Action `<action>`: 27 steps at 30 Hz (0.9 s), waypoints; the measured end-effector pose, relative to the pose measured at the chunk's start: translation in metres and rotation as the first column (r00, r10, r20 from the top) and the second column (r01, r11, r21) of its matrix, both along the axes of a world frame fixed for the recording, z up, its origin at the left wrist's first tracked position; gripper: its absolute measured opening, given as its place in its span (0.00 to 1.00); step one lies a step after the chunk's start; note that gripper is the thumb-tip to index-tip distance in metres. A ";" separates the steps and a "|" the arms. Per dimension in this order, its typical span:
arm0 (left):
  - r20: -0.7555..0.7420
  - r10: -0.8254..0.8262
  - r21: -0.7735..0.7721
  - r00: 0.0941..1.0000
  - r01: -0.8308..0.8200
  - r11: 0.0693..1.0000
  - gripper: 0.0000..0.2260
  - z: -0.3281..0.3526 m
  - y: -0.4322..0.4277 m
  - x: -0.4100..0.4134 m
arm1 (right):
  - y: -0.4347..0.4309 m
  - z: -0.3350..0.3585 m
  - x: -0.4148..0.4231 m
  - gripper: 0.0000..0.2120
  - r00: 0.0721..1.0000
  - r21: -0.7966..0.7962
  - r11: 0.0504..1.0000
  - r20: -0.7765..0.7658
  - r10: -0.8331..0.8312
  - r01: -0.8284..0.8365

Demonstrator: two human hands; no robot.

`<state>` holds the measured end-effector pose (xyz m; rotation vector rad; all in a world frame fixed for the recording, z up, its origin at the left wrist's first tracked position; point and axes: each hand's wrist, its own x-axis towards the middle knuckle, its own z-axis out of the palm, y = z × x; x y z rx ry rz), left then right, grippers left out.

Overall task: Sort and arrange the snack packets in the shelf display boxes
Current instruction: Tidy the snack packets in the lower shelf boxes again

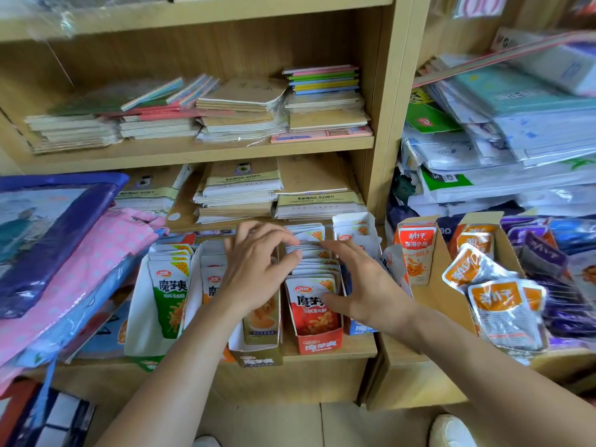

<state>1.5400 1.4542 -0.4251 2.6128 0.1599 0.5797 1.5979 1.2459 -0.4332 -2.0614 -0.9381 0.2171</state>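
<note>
A red display box (pixel 319 343) on the lower shelf holds a row of upright red-and-white snack packets (pixel 311 304). My left hand (pixel 258 272) reaches over the brown box (pixel 261 356) beside it and pinches the tops of the rear packets between fingers and thumb. My right hand (pixel 364 288) lies over the same row from the right. Its fingers rest on the packet tops and its thumb touches the front packet. To the left, green packets (pixel 167 298) stand in a white box. A blue box (pixel 361 329) is half hidden under my right hand.
Right of the shelf post, cardboard boxes hold orange fish packets (pixel 416 253), loose orange packets (pixel 496 304) and purple packets (pixel 545 253). Stacked notebooks (pixel 238 195) fill the shelves above. A pink dotted bag (pixel 80 259) and a blue folder (pixel 51 233) crowd the left.
</note>
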 end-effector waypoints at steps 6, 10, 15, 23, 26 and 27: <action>-0.105 0.026 0.120 0.994 -0.014 0.993 0.26 -0.004 0.001 0.006 | 0.001 0.001 0.007 0.34 1.000 -0.016 1.000 -0.022 0.010 -0.011; -0.124 0.043 0.112 0.991 -0.029 0.993 0.25 0.003 0.004 0.008 | 0.003 0.004 0.013 0.29 0.998 -0.054 0.998 0.046 0.035 -0.032; -0.163 -0.013 0.006 0.986 0.014 1.000 0.24 0.000 0.011 0.010 | 0.004 0.007 0.012 0.25 0.991 -0.052 0.990 0.024 0.134 -0.133; -0.123 -0.126 -0.118 0.984 0.112 0.987 0.25 0.002 0.010 -0.003 | -0.003 0.009 0.008 0.45 0.997 -0.073 0.996 0.064 -0.046 0.051; -0.153 -0.179 -0.007 0.972 0.180 0.984 0.33 0.003 0.003 -0.016 | -0.008 0.006 -0.001 0.47 0.998 -0.096 0.994 0.046 -0.040 0.045; -0.180 -0.175 0.072 0.968 0.190 0.979 0.36 0.001 0.000 -0.020 | -0.010 0.006 -0.005 0.48 0.998 -0.103 0.993 0.049 -0.043 0.048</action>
